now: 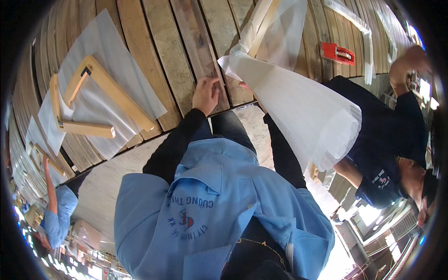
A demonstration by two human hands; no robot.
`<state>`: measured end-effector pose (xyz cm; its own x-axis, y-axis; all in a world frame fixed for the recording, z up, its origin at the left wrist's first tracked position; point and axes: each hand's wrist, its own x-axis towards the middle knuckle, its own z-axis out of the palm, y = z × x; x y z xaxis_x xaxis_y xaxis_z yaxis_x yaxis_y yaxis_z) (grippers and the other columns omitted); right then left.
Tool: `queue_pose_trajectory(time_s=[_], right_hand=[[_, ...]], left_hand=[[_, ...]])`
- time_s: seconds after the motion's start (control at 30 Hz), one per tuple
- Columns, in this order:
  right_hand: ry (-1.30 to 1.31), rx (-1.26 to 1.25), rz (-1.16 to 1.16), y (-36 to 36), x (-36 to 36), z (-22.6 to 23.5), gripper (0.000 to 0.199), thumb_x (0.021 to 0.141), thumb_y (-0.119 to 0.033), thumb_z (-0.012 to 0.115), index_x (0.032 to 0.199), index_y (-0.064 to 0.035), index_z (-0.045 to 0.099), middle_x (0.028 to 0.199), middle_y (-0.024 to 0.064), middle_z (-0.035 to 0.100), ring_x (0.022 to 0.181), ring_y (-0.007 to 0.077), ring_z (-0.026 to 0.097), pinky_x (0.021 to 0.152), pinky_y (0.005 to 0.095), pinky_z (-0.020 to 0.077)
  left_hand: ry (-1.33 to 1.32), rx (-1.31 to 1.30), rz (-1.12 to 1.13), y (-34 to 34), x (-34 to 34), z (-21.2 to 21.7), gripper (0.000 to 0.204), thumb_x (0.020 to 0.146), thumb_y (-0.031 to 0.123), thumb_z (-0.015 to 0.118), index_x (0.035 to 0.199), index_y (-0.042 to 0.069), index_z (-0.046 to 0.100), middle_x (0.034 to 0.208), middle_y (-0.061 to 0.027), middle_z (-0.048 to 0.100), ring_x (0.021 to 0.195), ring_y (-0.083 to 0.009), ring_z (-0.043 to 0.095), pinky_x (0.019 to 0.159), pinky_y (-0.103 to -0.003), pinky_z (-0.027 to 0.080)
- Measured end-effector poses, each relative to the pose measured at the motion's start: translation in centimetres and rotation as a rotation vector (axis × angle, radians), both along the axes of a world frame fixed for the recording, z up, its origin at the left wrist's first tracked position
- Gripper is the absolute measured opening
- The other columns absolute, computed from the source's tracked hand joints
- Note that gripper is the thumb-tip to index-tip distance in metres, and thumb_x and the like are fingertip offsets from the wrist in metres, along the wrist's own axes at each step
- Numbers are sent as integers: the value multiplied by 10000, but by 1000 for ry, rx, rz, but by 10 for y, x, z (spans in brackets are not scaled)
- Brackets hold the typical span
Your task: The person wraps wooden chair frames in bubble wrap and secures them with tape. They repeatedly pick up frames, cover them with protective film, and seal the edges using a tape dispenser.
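Note:
My left hand (206, 96) is at the near edge of the slatted wooden table (175, 56). Its fingers are loosely bent and a little apart, with nothing visible in them. Just right of it, a white foam sheet (298, 105) hangs over the table edge and across my right forearm. Only a bit of my right hand (244, 86) shows beside the sheet; its fingers are hidden. Farther up, the foam is wrapped around a pale wooden piece (264, 30).
To the left, wooden frame parts (116, 95) lie on a translucent foam sheet (100, 42). A red tape dispenser (338, 53) rests at the right, near wrapped strips (359, 23). A co-worker in dark clothing (368, 126) stands close on the right; another person (60, 210) works at far left.

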<state>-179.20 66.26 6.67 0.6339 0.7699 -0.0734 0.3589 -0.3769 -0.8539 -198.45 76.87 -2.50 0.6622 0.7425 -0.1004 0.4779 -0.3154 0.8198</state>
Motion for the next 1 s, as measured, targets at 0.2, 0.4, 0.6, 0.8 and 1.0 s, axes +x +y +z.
queue_pose_trajectory(time_s=[0.2,0.4,0.6,0.8,1.0], right_hand=[[61,-19,-17,-6,5,16,796,780,-216,869,1406,-30,415,1320,190,614,1181,337,633,987,423,524],[172,-39,210,22,35,50,805,782,-224,872,1406,-26,403,1307,190,627,1162,338,651,973,428,537],[76,210,628,51,55,77,833,725,-262,889,1405,-62,451,1318,201,585,1248,377,567,1009,446,496],[-96,90,545,40,104,47,699,756,-362,886,1329,-86,597,1418,148,560,1349,323,511,1080,361,433],[16,480,-1334,-69,380,-74,334,1003,-243,619,1172,44,586,1086,134,667,911,234,669,801,361,536]], left_hand=[[-498,75,-504,92,80,166,902,703,272,895,1468,81,457,1503,-146,460,1366,-395,466,1092,-476,438],[-352,-380,-833,111,103,112,936,687,296,891,1482,85,445,1494,-132,500,1332,-404,502,1094,-492,437],[-230,-892,-411,111,77,87,899,732,321,841,1492,78,426,1456,-156,518,1266,-413,532,1037,-503,462],[-290,-1040,28,98,56,74,865,776,345,791,1501,71,407,1419,-180,536,1201,-422,563,979,-514,487],[-302,-1101,109,84,69,70,833,821,370,742,1510,64,389,1382,-204,554,1135,-431,593,922,-525,512]])
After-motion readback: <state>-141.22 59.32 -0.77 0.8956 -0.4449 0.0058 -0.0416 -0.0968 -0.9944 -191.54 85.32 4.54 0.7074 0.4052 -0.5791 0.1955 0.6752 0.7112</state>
